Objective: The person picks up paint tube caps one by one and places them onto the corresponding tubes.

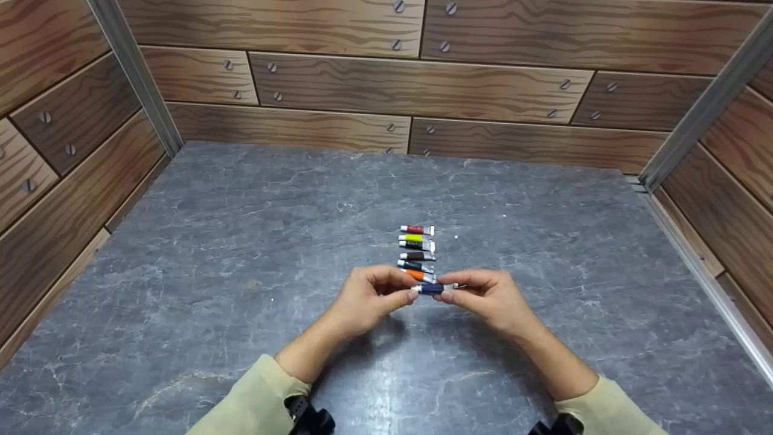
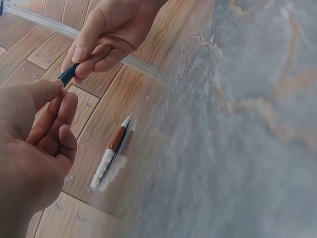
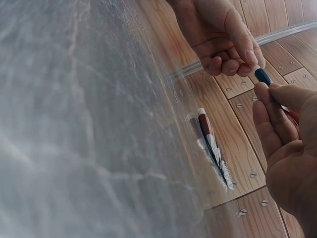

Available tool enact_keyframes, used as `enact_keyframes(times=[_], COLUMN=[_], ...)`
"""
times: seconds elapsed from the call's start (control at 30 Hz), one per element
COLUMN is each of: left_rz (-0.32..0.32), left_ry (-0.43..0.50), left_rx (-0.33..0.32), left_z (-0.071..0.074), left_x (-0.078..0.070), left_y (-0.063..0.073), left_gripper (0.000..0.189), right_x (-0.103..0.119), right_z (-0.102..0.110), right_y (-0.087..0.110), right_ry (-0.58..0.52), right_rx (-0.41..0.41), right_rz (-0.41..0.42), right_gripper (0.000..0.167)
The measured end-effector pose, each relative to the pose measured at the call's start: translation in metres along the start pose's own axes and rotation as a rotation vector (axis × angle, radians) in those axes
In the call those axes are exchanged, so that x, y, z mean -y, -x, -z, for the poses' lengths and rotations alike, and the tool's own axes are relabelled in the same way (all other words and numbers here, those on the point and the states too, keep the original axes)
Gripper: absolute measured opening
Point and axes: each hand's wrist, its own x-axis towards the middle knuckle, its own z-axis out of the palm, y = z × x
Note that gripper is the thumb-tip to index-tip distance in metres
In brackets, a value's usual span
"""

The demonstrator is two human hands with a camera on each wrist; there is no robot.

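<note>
A small dark blue paint tube (image 1: 431, 289) lies sideways between my two hands, its white cap to the left. My left hand (image 1: 373, 299) pinches the cap end between thumb and fingers. At the other end, my right hand (image 1: 486, 299) pinches the silvery crimped part. Both wrist views show the blue tube (image 2: 68, 74) raised above the table. Just beyond the hands, an orange paint tube (image 1: 418, 275) is partly covered by the left fingertips. Behind it come a dark green tube (image 1: 413, 265) and a dark brown tube (image 1: 415, 257).
Farther back in the same column lie a black tube (image 1: 415, 245), a yellow tube (image 1: 413, 238) and a red tube (image 1: 415, 229), caps to the left. The grey marbled table (image 1: 211, 254) is bounded by wood-patterned walls (image 1: 338, 78) and a metal rail (image 1: 712, 290) on the right.
</note>
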Motion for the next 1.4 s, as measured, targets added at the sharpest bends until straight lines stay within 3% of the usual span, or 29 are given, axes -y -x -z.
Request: enact_keyframes(times=[0.17, 0.47, 0.73, 1.17, 1.4], left_rz=[-0.022, -0.001, -0.016, 0.046, 0.034], left_ry=[-0.006, -0.062, -0.063, -0.032, -0.018], left_rx=[-0.005, -0.038, -0.030, 0.011, 0.013], left_z=[0.0004, 0.0008, 0.0016, 0.0008, 0.0005], left_x=[0.0005, 0.0005, -0.0006, 0.0000, -0.0006], left_y=[-0.0001, 0.0004, 0.0003, -0.0001, -0.0001], left_gripper=[0.011, 0.010, 0.012, 0.016, 0.013], right_x=[-0.0003, -0.0017, -0.0019, -0.0044, -0.0037], right_z=[0.0002, -0.0008, -0.0009, 0.0004, -0.0002], right_y=[-0.0001, -0.0004, -0.0011, -0.0003, -0.0010], right_ry=[0.008, 0.002, 0.010, -0.017, 0.011], right_rx=[-0.003, 0.005, 0.003, 0.019, 0.004], right_rz=[-0.003, -0.017, -0.025, 0.007, -0.003], right_gripper=[0.027, 0.028, 0.029, 0.028, 0.028])
